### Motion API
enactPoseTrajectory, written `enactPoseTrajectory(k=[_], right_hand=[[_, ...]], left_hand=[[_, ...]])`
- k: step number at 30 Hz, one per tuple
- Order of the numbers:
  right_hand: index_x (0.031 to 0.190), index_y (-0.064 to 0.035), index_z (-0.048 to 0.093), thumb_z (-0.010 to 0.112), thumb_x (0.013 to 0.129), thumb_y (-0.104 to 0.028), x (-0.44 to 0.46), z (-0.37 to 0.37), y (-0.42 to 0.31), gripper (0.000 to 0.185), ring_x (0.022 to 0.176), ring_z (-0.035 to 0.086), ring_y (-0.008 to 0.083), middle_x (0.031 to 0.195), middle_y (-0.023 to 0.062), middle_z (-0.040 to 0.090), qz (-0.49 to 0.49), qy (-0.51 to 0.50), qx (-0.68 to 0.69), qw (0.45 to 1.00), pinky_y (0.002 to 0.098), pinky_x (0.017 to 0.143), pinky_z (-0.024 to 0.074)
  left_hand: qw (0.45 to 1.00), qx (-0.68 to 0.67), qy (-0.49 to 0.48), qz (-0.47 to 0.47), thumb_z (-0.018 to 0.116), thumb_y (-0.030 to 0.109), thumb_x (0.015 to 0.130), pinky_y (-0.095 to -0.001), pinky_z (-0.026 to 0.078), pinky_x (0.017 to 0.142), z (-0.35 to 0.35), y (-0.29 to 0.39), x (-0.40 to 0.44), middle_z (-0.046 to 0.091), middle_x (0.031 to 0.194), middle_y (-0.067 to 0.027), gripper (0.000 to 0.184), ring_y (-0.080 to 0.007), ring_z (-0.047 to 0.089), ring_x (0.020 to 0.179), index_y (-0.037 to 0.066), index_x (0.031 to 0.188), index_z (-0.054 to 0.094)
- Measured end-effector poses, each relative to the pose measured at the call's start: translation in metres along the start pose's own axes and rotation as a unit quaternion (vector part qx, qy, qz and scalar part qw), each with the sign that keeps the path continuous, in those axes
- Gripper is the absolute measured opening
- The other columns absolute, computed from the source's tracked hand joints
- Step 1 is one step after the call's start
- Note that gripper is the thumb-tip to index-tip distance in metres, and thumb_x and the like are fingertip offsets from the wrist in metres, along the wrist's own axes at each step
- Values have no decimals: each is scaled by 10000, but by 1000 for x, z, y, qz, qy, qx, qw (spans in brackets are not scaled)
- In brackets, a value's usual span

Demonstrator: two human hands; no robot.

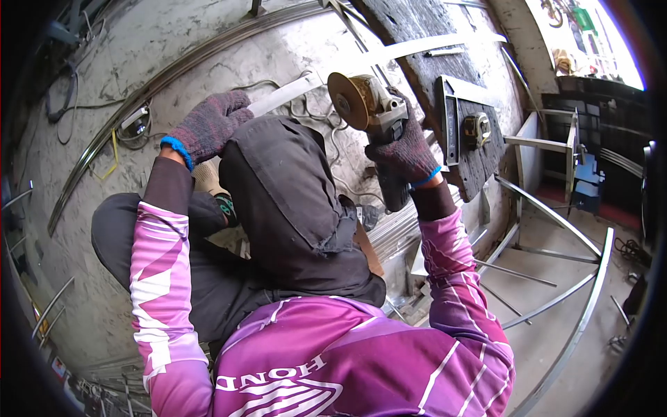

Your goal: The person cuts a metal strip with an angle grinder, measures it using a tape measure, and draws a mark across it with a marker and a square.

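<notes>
My left hand (208, 127), in a dark knitted glove with a blue cuff, is closed around the near end of a long pale metal bar (285, 95). The bar runs over my raised knee (278, 181) and on toward a dark wooden plank (445, 62). In my right hand (410, 151), gloved the same way, is an angle grinder (381, 108). Its brown disc (349, 102) faces me close to the bar; whether the two touch, I cannot tell. The fingers of my right hand wrap the grinder's body and are partly hidden.
On the plank lie a metal square (450, 121) and a tape measure (477, 130). Long curved metal bars (125, 111) lie on the floor at left, near loose cables (333, 132). A curved metal frame (597, 278) stands at right. Several metal lengths (410, 233) lie beside my leg.
</notes>
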State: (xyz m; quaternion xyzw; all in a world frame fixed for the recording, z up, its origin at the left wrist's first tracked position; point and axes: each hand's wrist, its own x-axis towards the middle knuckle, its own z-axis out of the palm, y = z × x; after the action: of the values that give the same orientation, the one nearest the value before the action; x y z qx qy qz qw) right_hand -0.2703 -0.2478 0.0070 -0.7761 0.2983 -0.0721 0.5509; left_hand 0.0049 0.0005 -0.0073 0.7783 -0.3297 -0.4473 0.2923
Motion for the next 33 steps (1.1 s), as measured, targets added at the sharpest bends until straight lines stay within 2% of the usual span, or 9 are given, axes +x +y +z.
enactPoseTrajectory(k=[2,5,8,20,33], right_hand=[[1526,-99,348,874,572,-57,1,0,-1,1090,1147,595,230,1280,127,596,19,-9,23,1000,368,1000,505],[1530,-103,343,873,577,-61,1,0,-2,1091,1140,601,233,1280,131,600,37,-15,42,998,366,999,507],[1532,-99,337,869,585,-61,3,1,4,1087,1129,610,234,1273,136,607,9,-6,7,1000,363,986,515],[1534,-80,316,841,603,-39,1,5,-8,1070,1138,618,237,1270,148,618,32,-14,47,998,361,994,518],[1535,-89,322,839,601,-44,3,4,-1,1069,1129,619,243,1254,155,621,5,-12,3,1000,362,995,517]], left_hand=[[999,12,19,39,656,268,1002,-362,508,969,1,-6,2,715,1169,-184,417,-233,668,1084,-47,1274,632],[998,24,27,42,657,270,1000,-363,506,976,1,-7,2,713,1174,-188,418,-240,669,1094,-48,1271,633],[998,27,27,43,654,279,1000,-363,504,984,1,-8,3,708,1193,-193,435,-248,668,1109,-48,1286,626],[1000,3,10,-6,639,295,1002,-363,490,1026,-1,6,-4,682,1278,-216,494,-276,655,1182,-65,1337,598],[1000,-1,4,-4,651,306,998,-357,487,1027,-1,3,-2,687,1257,-208,497,-271,655,1174,-64,1327,607]])
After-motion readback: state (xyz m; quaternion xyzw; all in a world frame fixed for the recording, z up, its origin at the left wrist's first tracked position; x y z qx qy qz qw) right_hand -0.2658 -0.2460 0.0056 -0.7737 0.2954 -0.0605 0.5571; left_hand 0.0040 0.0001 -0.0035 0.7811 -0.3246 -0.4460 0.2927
